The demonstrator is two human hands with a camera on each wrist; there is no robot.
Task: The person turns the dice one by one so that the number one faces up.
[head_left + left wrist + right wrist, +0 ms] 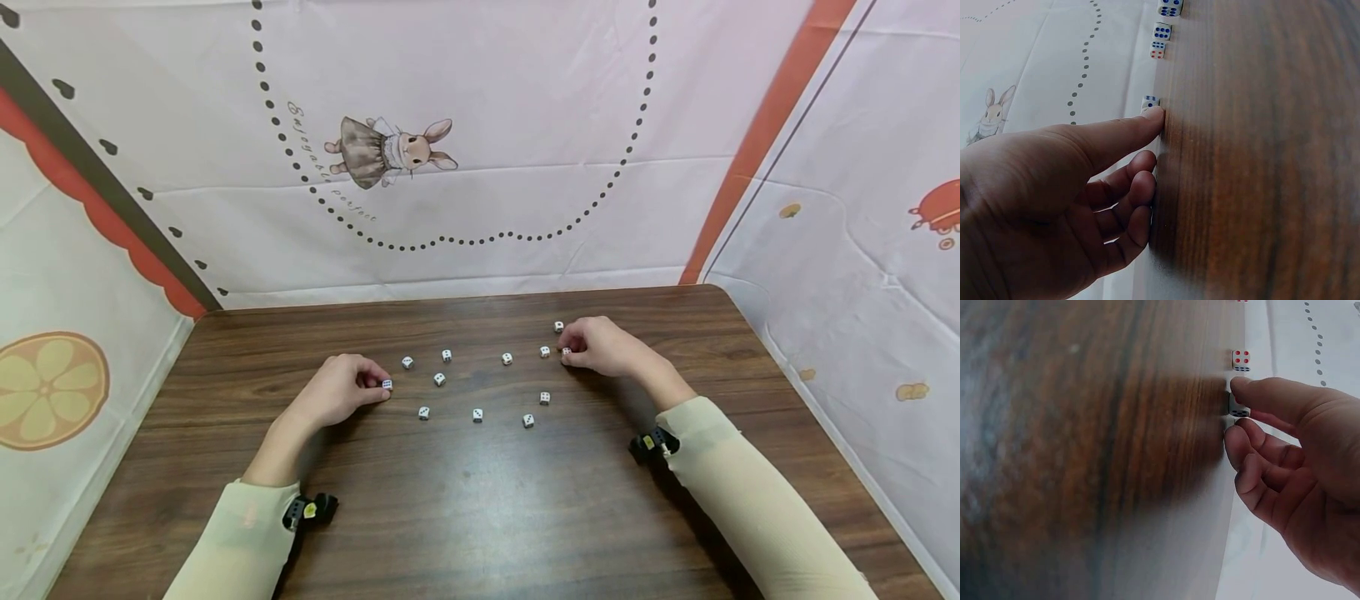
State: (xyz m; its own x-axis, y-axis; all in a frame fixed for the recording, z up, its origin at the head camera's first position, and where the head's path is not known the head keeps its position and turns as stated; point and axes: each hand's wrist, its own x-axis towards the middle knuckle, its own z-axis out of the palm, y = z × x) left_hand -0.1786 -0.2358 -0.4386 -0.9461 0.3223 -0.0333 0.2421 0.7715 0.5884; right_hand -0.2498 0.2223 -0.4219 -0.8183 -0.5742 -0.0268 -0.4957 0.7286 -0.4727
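On the left of the group, my left hand [343, 390] pinches a white die [387, 384] between thumb and forefinger, low at the tabletop. In the left wrist view the thumb hides most of the forefinger, and the other fingers curl loosely below. My right hand [606, 347] has another white die [566, 352] between its thumb and fingertips at the right. The right wrist view shows this die [1239, 405] close to the table surface. Just left of it lies a die [545, 352], and a further die [558, 327] sits behind the right fingertips.
Several more white dice lie scattered between the hands, among them a die [477, 415] at the front middle and a die [447, 356] farther back. The brown wooden table [480, 517] meets a printed cloth [510, 200] along its back edge.
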